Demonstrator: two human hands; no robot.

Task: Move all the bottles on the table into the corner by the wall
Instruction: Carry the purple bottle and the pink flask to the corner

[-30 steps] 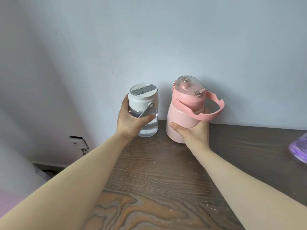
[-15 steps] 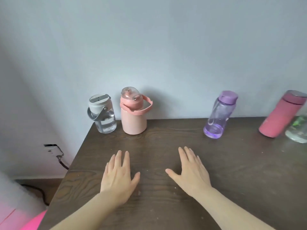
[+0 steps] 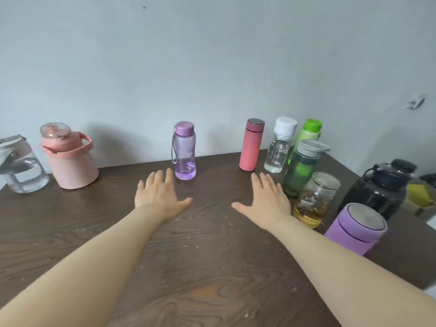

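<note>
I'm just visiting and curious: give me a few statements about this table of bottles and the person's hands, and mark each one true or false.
1. Both hands are empty, fingers spread over the table. True: the left hand and right hand hold nothing.
2. The purple clear bottle lies on its side. False: it stands upright near the wall.
3. The pink jug stands beside the clear white-lidded bottle at the table's left end. True.
4. The slim pink flask has a green cap. False: its cap is dark; the green cap belongs to a bottle further right.
5. The glass jar is empty. False: it holds yellowish contents.
</note>
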